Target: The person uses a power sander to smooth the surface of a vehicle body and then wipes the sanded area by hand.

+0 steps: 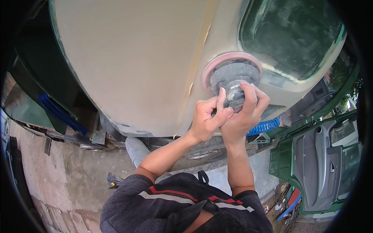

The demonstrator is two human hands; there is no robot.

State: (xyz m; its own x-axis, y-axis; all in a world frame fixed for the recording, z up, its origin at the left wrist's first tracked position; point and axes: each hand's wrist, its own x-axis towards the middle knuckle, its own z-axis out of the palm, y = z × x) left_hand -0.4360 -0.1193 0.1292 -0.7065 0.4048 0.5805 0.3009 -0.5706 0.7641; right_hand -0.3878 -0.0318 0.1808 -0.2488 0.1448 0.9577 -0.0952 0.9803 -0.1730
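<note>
Both my hands are closed round a dusty black air sander (235, 75) with a round pad edged in pink. Its pad rests against a beige, primed car body panel (136, 58). My right hand (248, 116) wraps over the top of the sander's body, fingers curled on its far side. Close beside it, my left hand (206, 118) grips the sander's near left side, its thumb touching the right hand. From beneath my right hand a coiled blue air hose (265, 126) runs off to the right. A strip of masking tape (197, 58) crosses the panel just left of the sander.
Right of the sander is a dusty green window area (291, 35). A detached green car door (316, 167) stands at the lower right. Dark green body parts and a blue hose (62, 113) are at the left, above a concrete floor (77, 174).
</note>
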